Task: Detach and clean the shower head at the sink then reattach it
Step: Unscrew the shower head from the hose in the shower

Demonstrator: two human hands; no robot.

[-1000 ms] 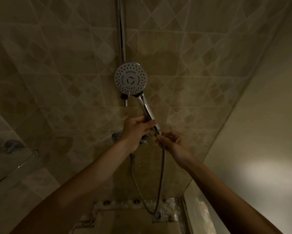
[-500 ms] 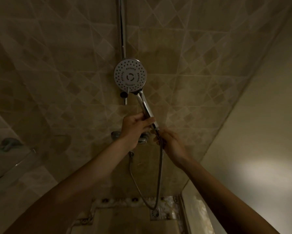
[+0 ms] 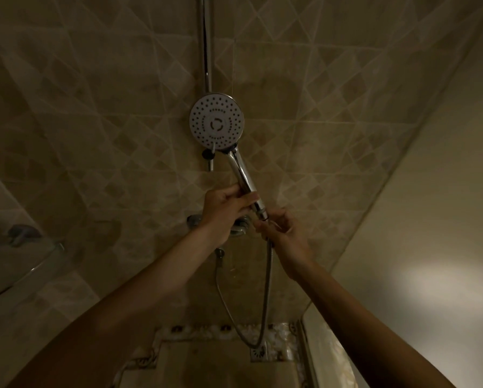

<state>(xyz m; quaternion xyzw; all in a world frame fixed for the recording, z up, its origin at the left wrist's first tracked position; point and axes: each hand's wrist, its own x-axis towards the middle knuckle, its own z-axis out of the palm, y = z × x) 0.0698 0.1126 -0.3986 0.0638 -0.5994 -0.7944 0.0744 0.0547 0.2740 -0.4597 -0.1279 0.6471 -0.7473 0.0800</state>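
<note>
A chrome shower head (image 3: pixel 217 121) with a round white spray face is held up in front of the vertical shower rail (image 3: pixel 206 46). Its shiny handle slants down to the right. My left hand (image 3: pixel 225 207) grips the lower part of that handle. Just below, my right hand (image 3: pixel 282 231) pinches the hose nut at the handle's bottom end. The metal hose (image 3: pixel 267 289) drops from there, loops near the floor and rises to the mixer valve (image 3: pixel 239 225), which my left hand partly hides.
Beige diamond-patterned tiles cover the wall ahead. A plain wall closes the right side. A glass corner shelf (image 3: pixel 25 259) sticks out at the left. A mosaic border and a floor drain (image 3: pixel 258 354) lie below. The light is dim.
Both hands have stayed on the handle and hose nut; my right hand's fingers have shifted slightly around the nut. The shower head has barely moved.
</note>
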